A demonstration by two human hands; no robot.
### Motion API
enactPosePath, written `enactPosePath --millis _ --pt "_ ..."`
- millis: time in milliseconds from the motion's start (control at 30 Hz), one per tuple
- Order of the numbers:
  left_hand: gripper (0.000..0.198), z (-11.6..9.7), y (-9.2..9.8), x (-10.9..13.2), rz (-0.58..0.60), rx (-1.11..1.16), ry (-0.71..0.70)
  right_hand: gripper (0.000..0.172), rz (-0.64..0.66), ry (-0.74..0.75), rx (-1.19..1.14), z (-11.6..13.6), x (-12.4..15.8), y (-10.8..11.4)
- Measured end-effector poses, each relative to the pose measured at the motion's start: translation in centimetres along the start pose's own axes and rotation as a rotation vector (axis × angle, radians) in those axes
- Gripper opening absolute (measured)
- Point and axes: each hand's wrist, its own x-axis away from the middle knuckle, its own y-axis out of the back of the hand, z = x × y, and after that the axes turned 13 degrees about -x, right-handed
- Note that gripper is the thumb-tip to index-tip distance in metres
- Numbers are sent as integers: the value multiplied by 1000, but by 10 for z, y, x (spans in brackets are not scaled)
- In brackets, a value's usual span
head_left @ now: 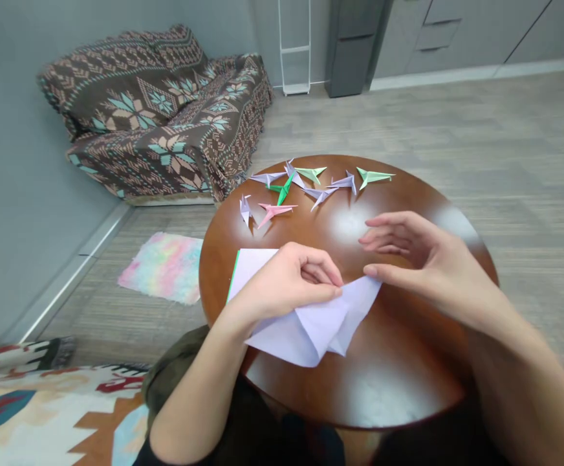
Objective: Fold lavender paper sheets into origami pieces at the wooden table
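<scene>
The lilac paper sheet lies bunched near the near edge of the round wooden tabletop, and could slip or crease wrongly if the left hand loosens its fingers, which pinch the fold. The right hand hovers half open, its fingers holding nothing, thumb just beside the sheet's corner.

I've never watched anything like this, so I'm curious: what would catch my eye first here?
First comes a large sheet of pale lilac paper, pinched by the left hand at the near edge of a round, polished brown wooden table, with the open right hand at its corner. Across the table's far side lie small folded paper figures in lilac, green and pink. Beyond, to the left, stands a sofa under a brown patterned throw.
</scene>
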Motion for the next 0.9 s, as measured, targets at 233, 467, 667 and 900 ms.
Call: enactPosePath --millis 233,467,667,900 --pt "18 -2 -9 1 154 -48 29 17 457 -193 228 15 8 -1" --pt "19 2 4 -1 152 68 -2 22 543 -278 121 12 6 8" --pt "45 13 17 -14 -179 798 3 26 -23 -211 -277 6 -7 9" --pt "34 -6 -51 -12 -267 990 -74 20 -261 -142 -477 -12 -2 -35"
